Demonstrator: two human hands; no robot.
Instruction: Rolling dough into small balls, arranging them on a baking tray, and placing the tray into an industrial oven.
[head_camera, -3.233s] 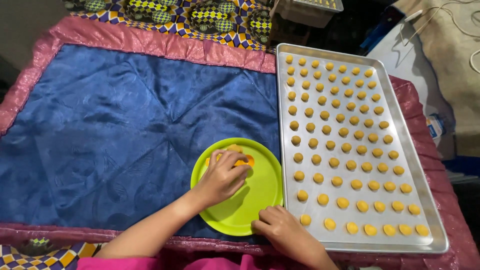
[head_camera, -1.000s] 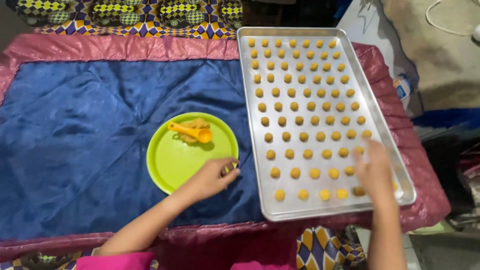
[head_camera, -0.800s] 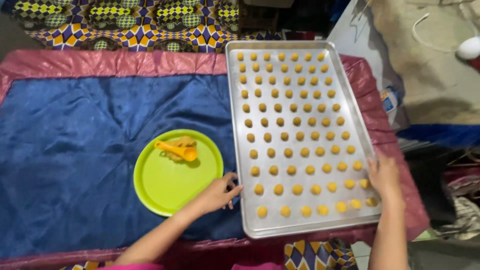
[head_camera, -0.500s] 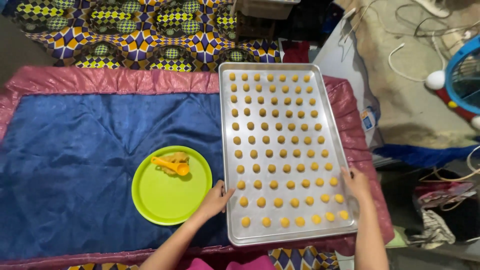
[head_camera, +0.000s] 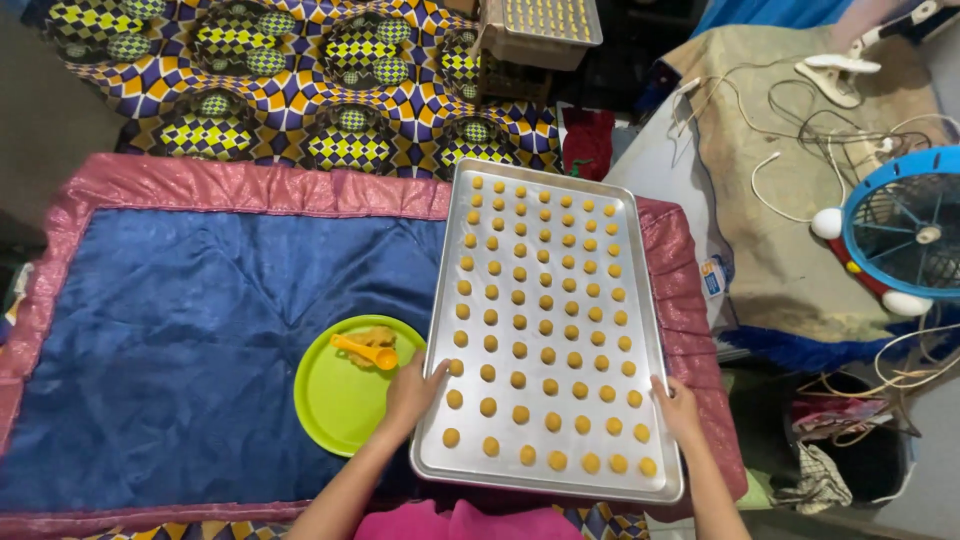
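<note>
Your left hand grips the near-left edge of the long rectangular silver metal baking tray, thumb over the rim; your right hand clasps the near-right edge the same way. The tray lies over the blue quilted mat with a pink border, its rows of small round yellow dough balls filling it end to end. Just left of the tray, under your left wrist, sits the round lime-green plastic plate carrying an orange plastic scoop on a lump of dough. Farther right, a blue electric fan on the floor.
</note>
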